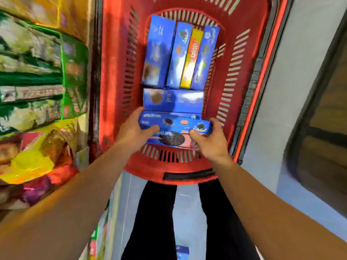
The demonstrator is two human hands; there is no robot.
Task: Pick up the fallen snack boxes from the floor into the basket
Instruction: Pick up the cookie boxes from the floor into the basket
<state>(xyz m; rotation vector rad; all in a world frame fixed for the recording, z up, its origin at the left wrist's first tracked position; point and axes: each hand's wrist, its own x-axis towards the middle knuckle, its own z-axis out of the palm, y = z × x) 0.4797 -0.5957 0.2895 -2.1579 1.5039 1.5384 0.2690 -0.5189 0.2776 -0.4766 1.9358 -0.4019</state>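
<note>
Red slotted basket (116, 76) on floor, open top. Inside at far end: four boxes on edge, side by side – blue box (156, 53), second blue box (179, 55), yellow-spined box (191, 59), blue box w/ white print (205, 57). Nearer: blue cookie box (172, 100) lying crosswise. At near end: blue box w/ cookie pics (176, 126), crosswise, tilted, gripped at both ends

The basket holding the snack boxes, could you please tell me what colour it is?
The basket is red with slotted walls, seen best in the head view.
</note>
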